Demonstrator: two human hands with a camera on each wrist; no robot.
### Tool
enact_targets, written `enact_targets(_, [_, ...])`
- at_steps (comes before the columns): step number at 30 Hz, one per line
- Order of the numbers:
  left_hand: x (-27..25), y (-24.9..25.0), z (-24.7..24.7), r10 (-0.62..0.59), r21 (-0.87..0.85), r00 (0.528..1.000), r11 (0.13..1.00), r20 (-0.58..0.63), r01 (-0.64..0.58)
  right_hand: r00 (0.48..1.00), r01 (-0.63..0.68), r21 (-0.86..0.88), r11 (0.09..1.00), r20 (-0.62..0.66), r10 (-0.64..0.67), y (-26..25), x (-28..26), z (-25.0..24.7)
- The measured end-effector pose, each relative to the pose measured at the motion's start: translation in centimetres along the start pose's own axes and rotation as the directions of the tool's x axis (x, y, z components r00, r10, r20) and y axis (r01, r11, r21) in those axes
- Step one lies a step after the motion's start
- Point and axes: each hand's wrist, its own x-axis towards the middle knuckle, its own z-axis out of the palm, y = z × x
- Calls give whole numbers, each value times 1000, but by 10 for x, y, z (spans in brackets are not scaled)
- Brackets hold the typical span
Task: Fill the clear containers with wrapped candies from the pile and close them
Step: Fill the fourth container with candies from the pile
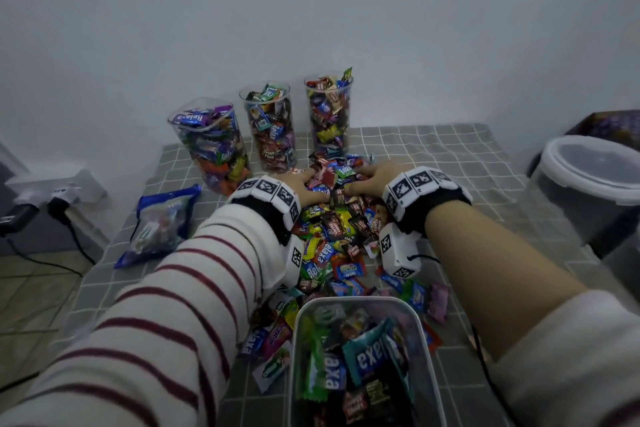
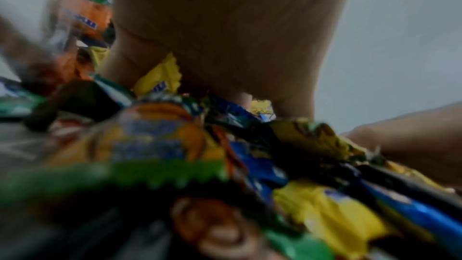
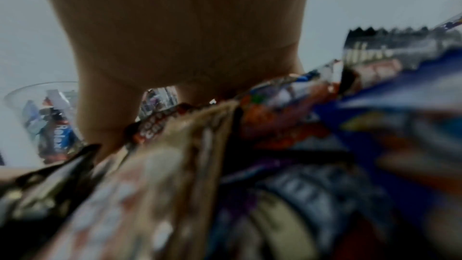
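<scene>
Candy pile [image 1: 332, 229] heaped mid-desk [image 1: 433, 149], between three full tall containers [image 1: 270, 128] behind and a part-filled tub [image 1: 360, 357] in front. Left hand [image 1: 308, 189] and right hand [image 1: 370, 177] sunk into its far end; finger curl hidden, grip impossible to tell.

The left arm wears a cream sleeve [image 1: 166, 305] with dark red stripes. Both wrists carry black bands [image 1: 420, 204] set with white blocks printed with black square markers; a thin black cord, perhaps a cable, trails from the right one.

Blue bag [image 1: 160, 226], checked cloth [image 1: 433, 149]
</scene>
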Motion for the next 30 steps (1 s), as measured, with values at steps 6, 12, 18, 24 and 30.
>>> enact_targets(6, [-26,3,6,98,-13,995,995,13,-98,996,92,-105,990,12,-91,-1,-24,8])
enact_targets(12, [-46,3,10,137,34,979,989,150,-144,987,148,-42,988,64,-145,2,-48,18])
enact_targets(18, [-56,-2,-13,134,83,923,981,359,-175,969,107,131,985,207,-133,13,-58,-5])
enact_targets(24, [-34,-5,-32,56,116,995,991,87,-66,997,13,-14,1000,-71,-14,19,-28,-29])
enact_targets(30, [-5,2,-22,56,-21,997,998,62,-55,998,-69,-42,997,-10,69,6,9,-19])
